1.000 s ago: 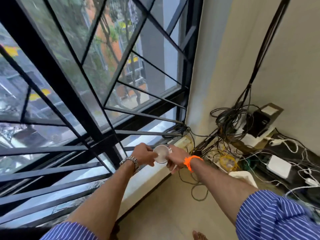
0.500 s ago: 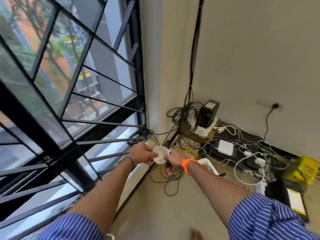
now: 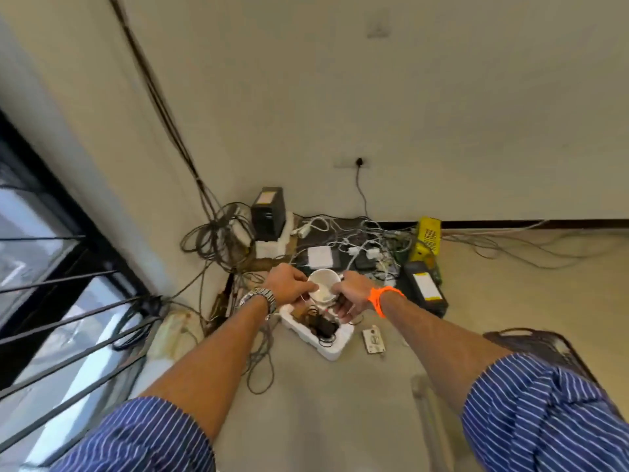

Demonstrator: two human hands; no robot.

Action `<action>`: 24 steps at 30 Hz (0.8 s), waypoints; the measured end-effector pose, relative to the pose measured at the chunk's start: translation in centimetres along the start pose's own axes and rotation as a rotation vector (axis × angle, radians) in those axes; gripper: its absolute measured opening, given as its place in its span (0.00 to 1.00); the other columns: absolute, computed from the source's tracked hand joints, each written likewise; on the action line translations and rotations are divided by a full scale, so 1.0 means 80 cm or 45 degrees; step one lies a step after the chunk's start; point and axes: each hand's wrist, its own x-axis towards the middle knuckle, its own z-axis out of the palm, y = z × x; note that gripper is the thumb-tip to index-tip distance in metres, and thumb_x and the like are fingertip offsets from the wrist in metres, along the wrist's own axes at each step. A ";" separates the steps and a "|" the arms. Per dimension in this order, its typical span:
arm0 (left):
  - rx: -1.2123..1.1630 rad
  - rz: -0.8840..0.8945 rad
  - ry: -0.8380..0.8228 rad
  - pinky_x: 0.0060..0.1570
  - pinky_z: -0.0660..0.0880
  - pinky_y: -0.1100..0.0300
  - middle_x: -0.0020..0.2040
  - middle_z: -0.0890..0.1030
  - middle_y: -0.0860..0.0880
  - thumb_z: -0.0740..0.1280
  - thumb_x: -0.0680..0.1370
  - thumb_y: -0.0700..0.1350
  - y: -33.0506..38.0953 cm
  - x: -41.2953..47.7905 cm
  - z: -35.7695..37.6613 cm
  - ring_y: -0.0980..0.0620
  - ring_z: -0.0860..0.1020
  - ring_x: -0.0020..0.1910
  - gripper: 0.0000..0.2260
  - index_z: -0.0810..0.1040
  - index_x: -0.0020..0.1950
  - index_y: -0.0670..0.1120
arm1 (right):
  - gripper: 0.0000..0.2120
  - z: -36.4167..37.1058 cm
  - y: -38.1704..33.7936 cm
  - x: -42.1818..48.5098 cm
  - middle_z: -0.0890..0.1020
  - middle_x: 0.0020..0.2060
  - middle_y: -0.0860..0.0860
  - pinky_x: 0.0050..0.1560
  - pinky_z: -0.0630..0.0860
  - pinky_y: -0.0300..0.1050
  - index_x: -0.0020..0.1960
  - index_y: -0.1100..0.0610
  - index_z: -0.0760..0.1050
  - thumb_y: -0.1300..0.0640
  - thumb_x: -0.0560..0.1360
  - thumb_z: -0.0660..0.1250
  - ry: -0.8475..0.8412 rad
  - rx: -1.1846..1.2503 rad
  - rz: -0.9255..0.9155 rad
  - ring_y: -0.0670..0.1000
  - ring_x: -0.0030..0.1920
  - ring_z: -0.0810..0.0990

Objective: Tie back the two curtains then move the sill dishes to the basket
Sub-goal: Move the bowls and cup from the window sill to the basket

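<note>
A white cup (image 3: 323, 284) is held in the air between both hands, above a foam tray (image 3: 326, 338) on the floor. The left hand (image 3: 287, 289) is closed on the cup's left rim, and the right hand (image 3: 352, 294) is curled around its right side. A dark basket (image 3: 531, 342) is seen right of the tray, partly behind the right sleeve (image 3: 544, 417). Tangled cables (image 3: 218, 240) lie behind the tray, by the wall.

Lived-in home room, corner by a barred window (image 3: 51, 301). Bare cream wall (image 3: 408, 114), plain floor (image 3: 323, 403). Cable tangle (image 3: 218, 240), black box (image 3: 268, 216), adapters beside the window.
</note>
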 end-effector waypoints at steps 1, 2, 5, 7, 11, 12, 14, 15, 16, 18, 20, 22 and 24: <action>0.004 0.023 -0.035 0.30 0.76 0.67 0.32 0.84 0.49 0.73 0.74 0.47 0.022 0.007 0.019 0.60 0.78 0.24 0.08 0.84 0.40 0.44 | 0.07 -0.024 0.016 -0.007 0.78 0.31 0.62 0.31 0.80 0.50 0.47 0.66 0.70 0.62 0.79 0.58 0.026 0.027 0.015 0.56 0.27 0.77; 0.012 0.050 -0.063 0.29 0.75 0.68 0.33 0.84 0.49 0.73 0.74 0.47 0.043 0.013 0.038 0.60 0.79 0.24 0.07 0.84 0.40 0.43 | 0.07 -0.047 0.032 -0.014 0.78 0.32 0.62 0.31 0.80 0.49 0.49 0.66 0.69 0.62 0.79 0.57 0.048 0.045 0.032 0.56 0.28 0.77; 0.041 0.144 -0.134 0.29 0.77 0.68 0.33 0.84 0.48 0.73 0.74 0.46 0.102 0.026 0.099 0.60 0.79 0.24 0.08 0.85 0.43 0.42 | 0.10 -0.111 0.084 -0.037 0.78 0.33 0.61 0.34 0.78 0.50 0.52 0.67 0.69 0.60 0.80 0.57 0.102 0.076 0.085 0.57 0.30 0.77; 0.037 0.188 -0.192 0.31 0.79 0.65 0.34 0.84 0.46 0.72 0.74 0.45 0.138 0.031 0.142 0.57 0.80 0.25 0.08 0.85 0.44 0.40 | 0.10 -0.151 0.124 -0.052 0.77 0.33 0.61 0.32 0.79 0.48 0.51 0.67 0.70 0.60 0.80 0.56 0.141 0.128 0.113 0.56 0.28 0.77; 0.056 0.260 -0.315 0.30 0.79 0.63 0.34 0.84 0.45 0.71 0.75 0.44 0.201 0.036 0.230 0.53 0.80 0.27 0.08 0.84 0.46 0.38 | 0.09 -0.221 0.205 -0.081 0.76 0.31 0.61 0.27 0.79 0.44 0.47 0.66 0.70 0.61 0.79 0.56 0.186 0.202 0.180 0.52 0.21 0.75; 0.062 0.268 -0.347 0.30 0.80 0.61 0.34 0.84 0.45 0.71 0.75 0.44 0.214 0.037 0.253 0.52 0.80 0.27 0.09 0.84 0.45 0.38 | 0.09 -0.236 0.225 -0.088 0.75 0.31 0.60 0.26 0.78 0.43 0.48 0.66 0.71 0.62 0.79 0.55 0.197 0.215 0.200 0.51 0.20 0.75; 0.086 0.290 -0.405 0.35 0.82 0.57 0.33 0.84 0.46 0.71 0.75 0.44 0.238 0.040 0.300 0.51 0.81 0.29 0.09 0.84 0.42 0.39 | 0.10 -0.261 0.267 -0.101 0.76 0.31 0.60 0.25 0.77 0.41 0.51 0.66 0.71 0.62 0.79 0.54 0.224 0.258 0.231 0.49 0.17 0.75; 0.108 0.306 -0.420 0.36 0.82 0.55 0.33 0.84 0.46 0.71 0.75 0.45 0.248 0.041 0.324 0.50 0.81 0.29 0.09 0.83 0.40 0.41 | 0.10 -0.273 0.287 -0.106 0.75 0.31 0.60 0.24 0.77 0.40 0.52 0.67 0.70 0.61 0.80 0.54 0.233 0.278 0.248 0.49 0.17 0.75; 0.144 0.325 -0.426 0.38 0.82 0.55 0.33 0.84 0.46 0.70 0.75 0.45 0.257 0.042 0.347 0.51 0.81 0.28 0.09 0.83 0.38 0.42 | 0.10 -0.283 0.308 -0.111 0.75 0.31 0.60 0.23 0.77 0.41 0.53 0.67 0.70 0.61 0.80 0.54 0.242 0.296 0.267 0.49 0.17 0.74; 0.220 0.363 -0.432 0.39 0.82 0.55 0.33 0.84 0.48 0.69 0.75 0.47 0.275 0.043 0.391 0.53 0.81 0.28 0.11 0.83 0.36 0.43 | 0.11 -0.303 0.348 -0.118 0.76 0.31 0.60 0.25 0.78 0.43 0.53 0.68 0.70 0.62 0.80 0.54 0.281 0.330 0.299 0.51 0.19 0.75; 0.270 0.379 -0.461 0.40 0.82 0.53 0.33 0.84 0.48 0.69 0.74 0.50 0.286 0.049 0.435 0.51 0.82 0.30 0.12 0.83 0.36 0.43 | 0.11 -0.322 0.388 -0.120 0.77 0.31 0.61 0.27 0.79 0.45 0.54 0.69 0.71 0.63 0.79 0.55 0.337 0.369 0.334 0.54 0.23 0.76; 0.313 0.393 -0.488 0.41 0.82 0.50 0.34 0.84 0.47 0.68 0.70 0.54 0.291 0.058 0.475 0.48 0.83 0.33 0.15 0.84 0.37 0.43 | 0.13 -0.335 0.424 -0.117 0.78 0.31 0.61 0.28 0.80 0.47 0.56 0.71 0.72 0.64 0.78 0.56 0.374 0.379 0.364 0.56 0.25 0.76; 0.339 0.409 -0.507 0.41 0.81 0.49 0.35 0.84 0.46 0.66 0.67 0.57 0.291 0.069 0.512 0.47 0.83 0.35 0.17 0.84 0.38 0.44 | 0.13 -0.344 0.457 -0.111 0.78 0.32 0.62 0.32 0.81 0.51 0.56 0.71 0.72 0.63 0.77 0.57 0.394 0.374 0.393 0.57 0.27 0.77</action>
